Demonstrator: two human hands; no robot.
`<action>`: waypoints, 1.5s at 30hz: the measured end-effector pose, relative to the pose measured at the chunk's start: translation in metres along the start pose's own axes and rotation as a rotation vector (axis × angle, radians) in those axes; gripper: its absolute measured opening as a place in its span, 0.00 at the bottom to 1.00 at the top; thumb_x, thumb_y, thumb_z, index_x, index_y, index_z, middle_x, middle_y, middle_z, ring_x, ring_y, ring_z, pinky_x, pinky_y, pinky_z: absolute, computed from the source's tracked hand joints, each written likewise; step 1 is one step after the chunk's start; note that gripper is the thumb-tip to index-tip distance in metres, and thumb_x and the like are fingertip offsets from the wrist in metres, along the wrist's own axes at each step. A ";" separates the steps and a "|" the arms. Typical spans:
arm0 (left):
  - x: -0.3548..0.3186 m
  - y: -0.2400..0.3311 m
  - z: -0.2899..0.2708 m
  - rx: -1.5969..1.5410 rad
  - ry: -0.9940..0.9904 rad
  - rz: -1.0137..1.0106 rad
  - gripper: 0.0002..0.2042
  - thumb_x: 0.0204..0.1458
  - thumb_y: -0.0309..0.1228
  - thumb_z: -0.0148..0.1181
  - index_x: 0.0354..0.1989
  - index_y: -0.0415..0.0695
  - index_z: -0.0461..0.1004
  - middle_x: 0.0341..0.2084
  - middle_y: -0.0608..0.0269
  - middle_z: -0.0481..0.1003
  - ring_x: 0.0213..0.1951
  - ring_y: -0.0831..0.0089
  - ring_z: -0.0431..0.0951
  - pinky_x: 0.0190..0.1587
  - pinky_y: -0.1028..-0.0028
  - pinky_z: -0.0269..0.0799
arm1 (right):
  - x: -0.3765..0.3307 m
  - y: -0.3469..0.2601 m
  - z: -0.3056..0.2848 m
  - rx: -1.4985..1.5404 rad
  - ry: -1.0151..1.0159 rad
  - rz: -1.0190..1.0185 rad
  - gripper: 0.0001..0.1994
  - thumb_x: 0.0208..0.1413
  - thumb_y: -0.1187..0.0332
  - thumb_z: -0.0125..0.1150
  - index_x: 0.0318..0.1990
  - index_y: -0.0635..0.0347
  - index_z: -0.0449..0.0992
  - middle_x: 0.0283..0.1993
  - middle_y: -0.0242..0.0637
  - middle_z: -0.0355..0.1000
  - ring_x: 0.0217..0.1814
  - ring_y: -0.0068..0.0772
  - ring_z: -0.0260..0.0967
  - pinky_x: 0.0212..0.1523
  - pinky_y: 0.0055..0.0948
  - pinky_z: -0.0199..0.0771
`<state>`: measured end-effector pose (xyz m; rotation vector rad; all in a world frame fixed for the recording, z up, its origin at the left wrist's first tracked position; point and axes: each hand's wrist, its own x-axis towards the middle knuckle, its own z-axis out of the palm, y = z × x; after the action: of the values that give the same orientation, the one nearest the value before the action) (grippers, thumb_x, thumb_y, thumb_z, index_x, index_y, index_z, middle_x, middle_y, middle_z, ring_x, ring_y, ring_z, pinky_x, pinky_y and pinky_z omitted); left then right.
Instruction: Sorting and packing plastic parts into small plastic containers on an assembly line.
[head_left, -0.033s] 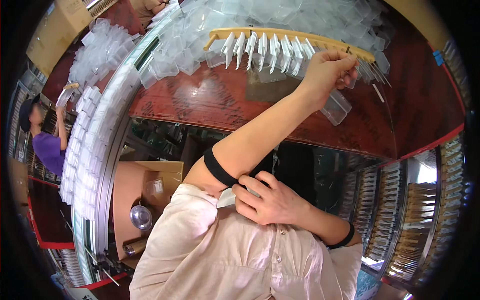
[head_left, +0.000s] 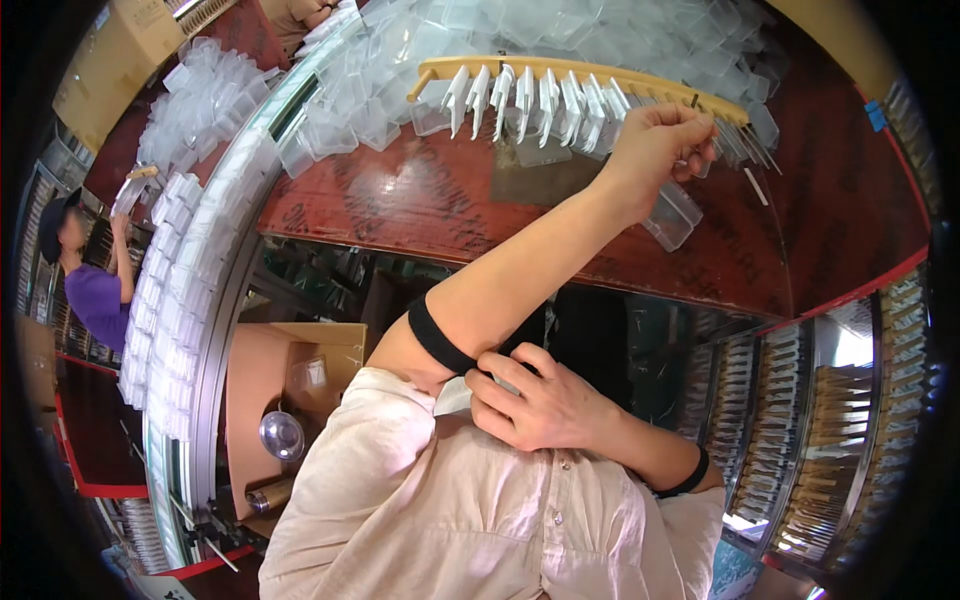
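Observation:
A yellow wooden bar (head_left: 570, 68) lies at the far side of the red-brown table, with thin metal rods (head_left: 738, 145) along its right part. Several white plastic pieces (head_left: 525, 100) hang in a row from its left and middle. In front of the right part, my left hand (head_left: 660, 150) is closed with fingers curled; what they hold, if anything, is hidden. My right hand (head_left: 540, 400) lies across my body, its bent fingertips closed at the black arm band (head_left: 440, 338) by my left elbow. A clear plastic box (head_left: 672, 215) rests on the table below my left wrist.
Clear plastic boxes (head_left: 430, 40) are heaped behind the bar. Rows of clear boxes line a conveyor (head_left: 185, 290) on the left, where a person in purple (head_left: 97, 295) works. A cardboard box (head_left: 250, 380) stands beside me; racks of bars (head_left: 835, 450) stand at right.

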<state>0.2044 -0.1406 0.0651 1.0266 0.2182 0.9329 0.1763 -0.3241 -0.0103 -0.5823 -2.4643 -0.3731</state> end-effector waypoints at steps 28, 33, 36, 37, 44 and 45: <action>-0.036 -0.052 0.037 0.680 -0.151 0.535 0.06 0.50 0.28 0.63 0.29 0.38 0.76 0.22 0.51 0.77 0.27 0.58 0.79 0.30 0.65 0.72 | 0.028 -0.026 -0.018 -0.176 -0.022 0.526 0.19 0.40 0.62 0.67 0.40 0.60 0.75 0.49 0.40 0.67 0.50 0.44 0.61 0.47 0.46 0.53; -0.059 -0.048 0.055 0.851 -0.395 0.570 0.06 0.52 0.29 0.63 0.32 0.38 0.77 0.25 0.54 0.77 0.27 0.61 0.79 0.31 0.65 0.72 | 0.032 -0.023 -0.006 -0.062 0.098 0.473 0.16 0.44 0.68 0.59 0.44 0.58 0.73 0.53 0.42 0.65 0.55 0.42 0.60 0.49 0.47 0.52; -0.067 -0.056 0.048 0.822 -0.419 0.522 0.07 0.53 0.30 0.63 0.30 0.39 0.77 0.23 0.56 0.77 0.27 0.65 0.79 0.30 0.67 0.72 | 0.040 -0.019 -0.012 0.094 -0.038 0.500 0.19 0.47 0.66 0.60 0.48 0.59 0.72 0.55 0.42 0.64 0.58 0.43 0.58 0.51 0.49 0.51; -0.067 -0.064 0.042 0.794 -0.403 0.492 0.07 0.53 0.31 0.63 0.30 0.39 0.77 0.23 0.56 0.77 0.27 0.67 0.78 0.30 0.68 0.72 | 0.038 -0.018 -0.009 0.138 -0.063 0.482 0.21 0.47 0.65 0.62 0.50 0.59 0.71 0.56 0.41 0.63 0.59 0.43 0.58 0.53 0.50 0.50; -0.075 0.017 -0.018 -0.148 -0.025 -0.027 0.10 0.61 0.34 0.57 0.36 0.38 0.76 0.25 0.64 0.75 0.24 0.78 0.70 0.25 0.78 0.61 | -0.018 0.000 -0.028 0.472 0.271 0.557 0.09 0.48 0.74 0.69 0.37 0.61 0.77 0.31 0.36 0.73 0.30 0.38 0.68 0.35 0.27 0.70; -0.077 0.032 -0.017 -0.196 -0.088 0.046 0.12 0.61 0.35 0.55 0.38 0.37 0.74 0.25 0.63 0.75 0.24 0.78 0.68 0.25 0.78 0.59 | -0.021 0.006 -0.016 0.591 0.137 0.743 0.08 0.51 0.73 0.67 0.38 0.62 0.76 0.34 0.37 0.73 0.32 0.36 0.70 0.36 0.29 0.71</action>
<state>0.1299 -0.1821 0.0625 0.8917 0.0290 0.9292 0.2025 -0.3315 -0.0089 -1.0799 -1.9014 0.5661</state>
